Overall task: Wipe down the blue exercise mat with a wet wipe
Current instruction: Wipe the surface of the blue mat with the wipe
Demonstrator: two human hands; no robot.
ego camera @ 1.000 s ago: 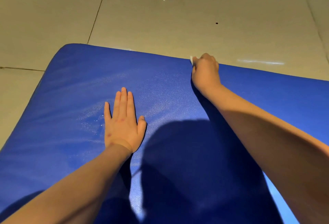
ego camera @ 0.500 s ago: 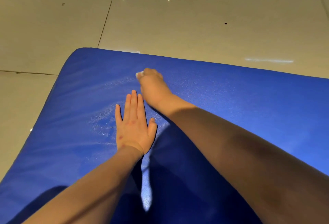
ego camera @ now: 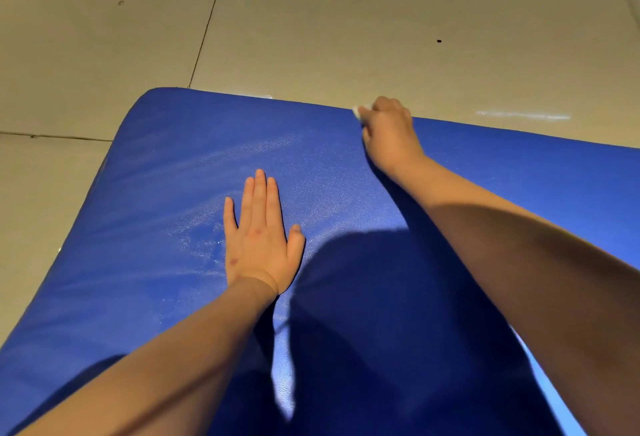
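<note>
Your blue exercise mat [ego camera: 166, 200] lies flat on the pale tiled floor [ego camera: 346, 37] and fills most of the lower view. Its rounded far left corner sits just beside the spot where a dark grout line [ego camera: 207, 23] runs up to the mat's far edge. Your left hand [ego camera: 258, 238] rests palm down on the mat, well in from the left edge and near the middle of the part you can see. Its fingers are straight and close together, the thumb is angled out to the right, and it holds nothing. Your right hand [ego camera: 389, 134] reaches out to the far edge of the mat, to the right of the left hand and well apart from it. Its fingers are curled over the wet wipe [ego camera: 356, 112], and only a small white bit of the wipe shows at the left side of the knuckles, right on the mat's far edge. How the rest of the wipe is folded under the hand cannot be told. Pale, glistening streaks [ego camera: 214, 158] cross the mat between the left hand and the far left corner. A large dark shadow [ego camera: 381, 297] lies on the mat's near part between your two forearms. A small dark speck [ego camera: 438, 41] marks the floor beyond the far edge.
</note>
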